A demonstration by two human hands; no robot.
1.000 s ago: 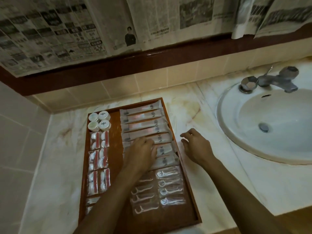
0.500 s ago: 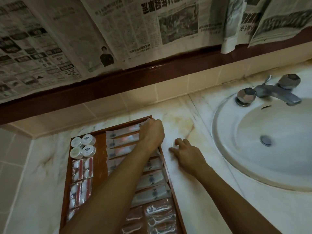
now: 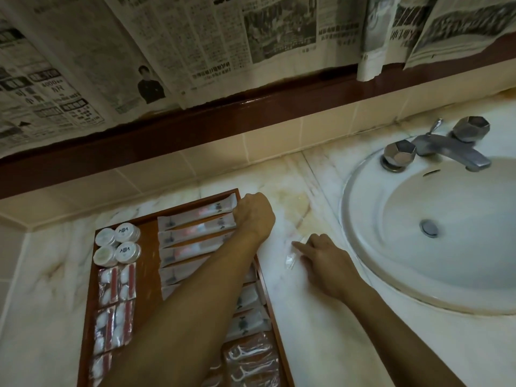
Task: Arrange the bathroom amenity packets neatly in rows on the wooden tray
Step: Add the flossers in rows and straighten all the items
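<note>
- Head view: the wooden tray point(image 3: 88, 297) lies on the marble surface point(image 3: 307, 331), left of the white sink point(image 3: 435, 233).
- The left hand point(image 3: 255, 216) was down over the long white packets point(image 3: 195, 231) a second ago. Now it is a curled fist at the tray's far right corner, touching the ends of the top packets. Its fingers are hidden, so I cannot tell if its grip holds one.
- The right hand point(image 3: 324, 259) has moved off the tray's edge. It rests on the surface, one finger straight, on what may be a small clear wrapper point(image 3: 290, 259); it is blurry.
- The left arm hides the middle packets.
- The round tubs point(image 3: 117, 244), cotton packs point(image 3: 116, 300) and floss picks point(image 3: 251, 361) sit in rows; the bottom ones are cut off.
</note>
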